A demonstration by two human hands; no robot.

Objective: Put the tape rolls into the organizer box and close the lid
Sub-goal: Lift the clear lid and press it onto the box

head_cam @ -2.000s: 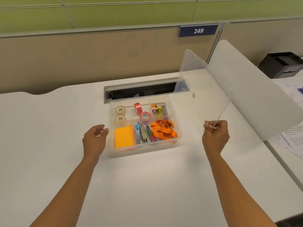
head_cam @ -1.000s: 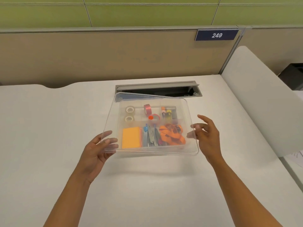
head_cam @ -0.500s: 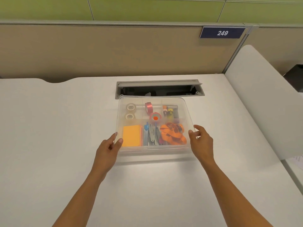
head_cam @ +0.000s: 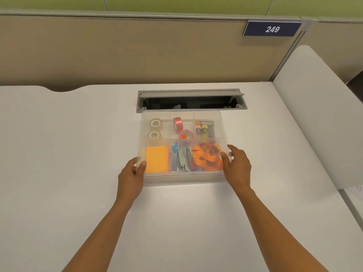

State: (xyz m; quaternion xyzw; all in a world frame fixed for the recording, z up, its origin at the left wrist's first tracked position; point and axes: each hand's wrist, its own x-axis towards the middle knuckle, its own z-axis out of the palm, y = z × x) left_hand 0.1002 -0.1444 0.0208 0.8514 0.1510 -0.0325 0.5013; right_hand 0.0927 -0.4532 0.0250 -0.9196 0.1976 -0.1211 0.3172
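Observation:
The clear organizer box [head_cam: 182, 179] stands on the white desk with its translucent lid [head_cam: 208, 114] lying flat on top. Through the lid I see two whitish tape rolls [head_cam: 155, 122] in the back-left compartment and two pink tape rolls [head_cam: 178, 123] in the back-middle one. My left hand [head_cam: 132, 175] grips the front-left corner of the lid, thumb on top. My right hand [head_cam: 236, 165] holds the front-right corner the same way, fingers down the box's side.
Orange sticky notes [head_cam: 156, 161], pens, an orange lanyard [head_cam: 206, 160] and small bottles fill the other compartments. A grey cable slot [head_cam: 191, 93] lies open just behind the box. A white divider panel [head_cam: 318, 114] rises on the right, a beige partition behind.
The lid went from upright in my right hand to both hands lowering it over the box. It now lies flat on the box, and both hands press its front corners.

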